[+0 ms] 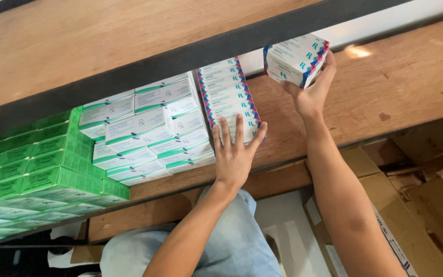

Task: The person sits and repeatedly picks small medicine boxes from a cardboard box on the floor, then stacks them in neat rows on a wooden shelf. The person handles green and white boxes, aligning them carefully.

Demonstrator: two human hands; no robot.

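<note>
Our knees in pale jeans [232, 241] nearest, our left hand [236, 151] fingers spread flat against the blue-edged box stack [229, 100] on the wooden shelf [385, 92], our right hand [314, 92] farther back, pinching a bundle of boxes [294, 59]

bare forearms, no sleeves, light blue denim trousers [232, 246]

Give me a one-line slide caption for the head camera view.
Left hand steadies a stack of blue-trimmed boxes on a wooden shelf while the right hand holds another bundle.
</note>
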